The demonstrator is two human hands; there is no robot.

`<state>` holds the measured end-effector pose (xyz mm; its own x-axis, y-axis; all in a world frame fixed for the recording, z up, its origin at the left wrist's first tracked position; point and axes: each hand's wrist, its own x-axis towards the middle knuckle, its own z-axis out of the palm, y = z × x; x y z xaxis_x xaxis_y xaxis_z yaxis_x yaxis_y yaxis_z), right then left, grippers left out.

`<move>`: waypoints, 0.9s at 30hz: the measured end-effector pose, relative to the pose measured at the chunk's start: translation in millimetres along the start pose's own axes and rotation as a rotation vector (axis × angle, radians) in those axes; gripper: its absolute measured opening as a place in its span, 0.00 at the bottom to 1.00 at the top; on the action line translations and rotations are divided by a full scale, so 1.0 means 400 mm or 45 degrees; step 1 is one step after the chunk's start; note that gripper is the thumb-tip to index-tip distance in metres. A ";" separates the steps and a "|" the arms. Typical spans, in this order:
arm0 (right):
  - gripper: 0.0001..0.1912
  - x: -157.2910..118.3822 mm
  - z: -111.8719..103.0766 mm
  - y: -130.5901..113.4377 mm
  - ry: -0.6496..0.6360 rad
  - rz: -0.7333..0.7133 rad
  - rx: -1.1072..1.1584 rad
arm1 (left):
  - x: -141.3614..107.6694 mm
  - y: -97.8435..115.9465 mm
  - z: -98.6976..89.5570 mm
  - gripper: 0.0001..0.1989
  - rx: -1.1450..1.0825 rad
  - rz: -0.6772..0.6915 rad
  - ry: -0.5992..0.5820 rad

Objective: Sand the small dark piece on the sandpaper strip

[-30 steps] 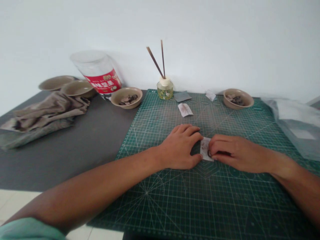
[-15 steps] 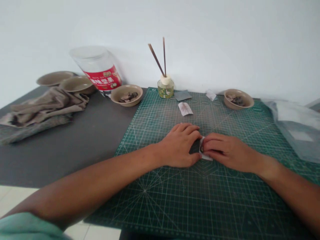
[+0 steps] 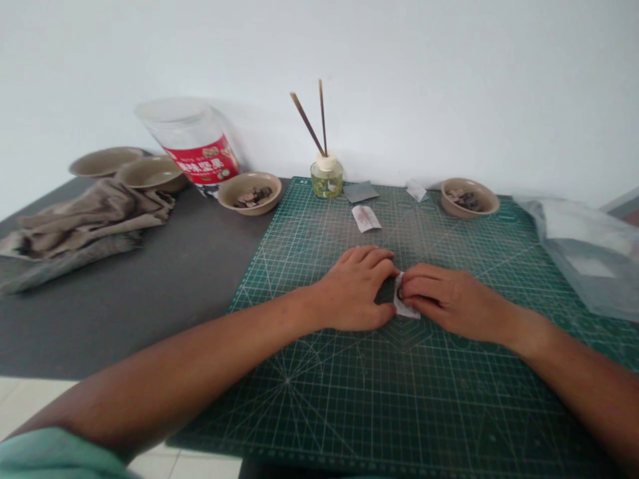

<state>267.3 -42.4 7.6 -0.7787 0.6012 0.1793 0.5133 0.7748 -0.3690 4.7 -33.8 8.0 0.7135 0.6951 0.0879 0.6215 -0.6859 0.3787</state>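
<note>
A small white paper slip (image 3: 405,303) lies folded between my hands on the green cutting mat (image 3: 439,392), its edges pinched by both. My left hand (image 3: 352,290) curls over its left side, beside a dark patch that could be shadow or a dark sheet. My right hand (image 3: 449,299) presses its fingertips onto the slip from the right. Most of the slip is hidden by my fingers, and what it holds cannot be seen.
On the mat's far side lie a white paper slip (image 3: 366,218), a grey square (image 3: 360,191) and a small paper scrap (image 3: 416,191). Tan bowls (image 3: 248,193) hold dark pieces. A reed diffuser (image 3: 326,177), clear jar (image 3: 190,141), crumpled cloth (image 3: 90,226) and plastic bag (image 3: 579,253) stand around.
My right hand has slid left, bringing my hands closer together. Less of the white slip shows now, and it looks more tightly folded between my fingers.
</note>
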 end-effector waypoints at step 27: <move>0.08 -0.011 -0.010 0.000 0.058 0.109 -0.105 | -0.005 0.004 0.007 0.29 0.034 -0.007 0.003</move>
<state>272.2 -44.2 10.3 -0.7145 0.6727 0.1922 0.6066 0.7326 -0.3088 5.1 -36.9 5.9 0.7096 0.6991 0.0879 0.6336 -0.6877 0.3545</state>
